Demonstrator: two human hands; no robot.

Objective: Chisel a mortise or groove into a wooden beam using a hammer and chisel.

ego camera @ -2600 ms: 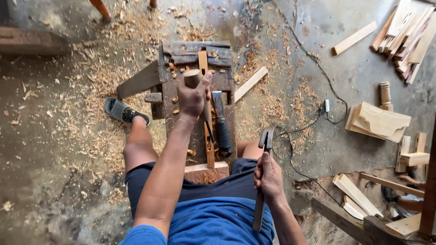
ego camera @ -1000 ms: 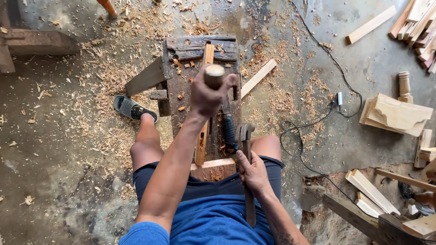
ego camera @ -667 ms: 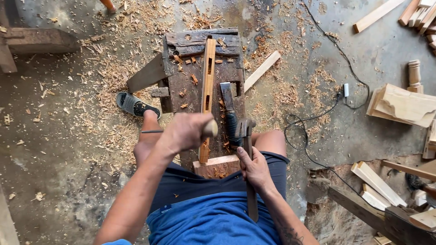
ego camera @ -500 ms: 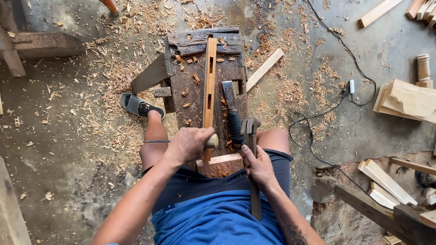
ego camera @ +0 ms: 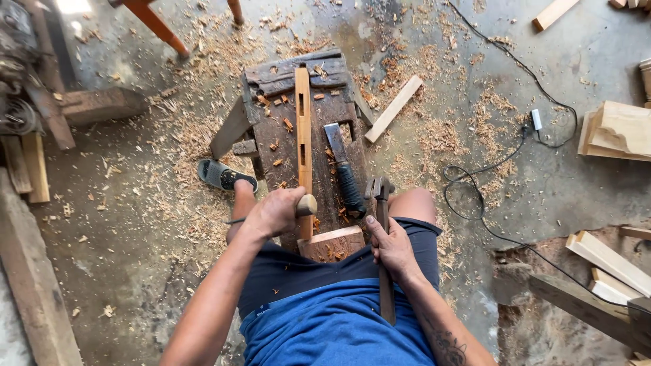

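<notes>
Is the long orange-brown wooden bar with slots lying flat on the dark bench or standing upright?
Lying flat. The long orange-brown wooden bar runs lengthwise along the dark wooden bench; the left hand grips its near end.

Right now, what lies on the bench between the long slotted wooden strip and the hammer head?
In the head view, a black-handled chisel lies between strip and hammer, on the bench.

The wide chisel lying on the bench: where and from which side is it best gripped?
Probably by the dark handle of the chisel, which points toward the person while the blade points away. Come from above on the right hand's side; the wooden strip crowds its left.
</notes>
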